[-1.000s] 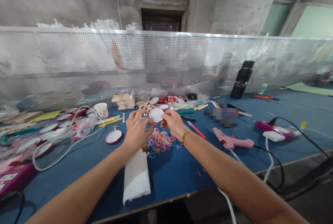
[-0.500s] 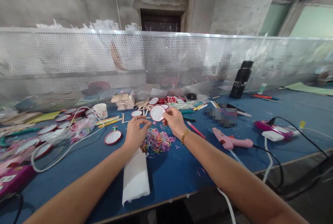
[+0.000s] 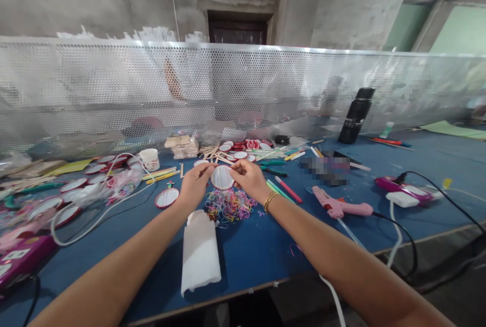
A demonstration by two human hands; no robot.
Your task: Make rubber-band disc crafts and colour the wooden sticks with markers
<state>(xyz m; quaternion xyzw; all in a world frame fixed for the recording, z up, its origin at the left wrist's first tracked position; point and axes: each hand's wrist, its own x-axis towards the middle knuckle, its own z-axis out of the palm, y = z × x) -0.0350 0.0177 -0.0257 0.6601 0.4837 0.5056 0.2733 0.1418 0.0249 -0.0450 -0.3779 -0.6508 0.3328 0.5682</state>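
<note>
Between my two hands, above the blue table, is a round jar lid (image 3: 222,177) with a white face and a red rim. My left hand (image 3: 195,182) pinches at its left edge, fingers closed. On the opposite edge, my right hand (image 3: 248,179) grips the lid between thumb and fingers. Faint lines run across the white face; what they are I cannot tell. Right below lies a pile of small coloured rubber bands (image 3: 231,205). Another lid (image 3: 167,197) rests left of my left hand, and a folded white tissue (image 3: 201,256) is nearer to me.
A pink glue gun (image 3: 339,205) lies on the right, its cable trailing off the table. Behind it stands a black bottle (image 3: 356,117). Leftward are a paper cup (image 3: 149,160), a white cord and more lids (image 3: 74,185). A perforated metal screen (image 3: 246,89) borders the back.
My left hand has moved up and right to the lid's left edge. The lid has come slightly down and left in my right hand.
</note>
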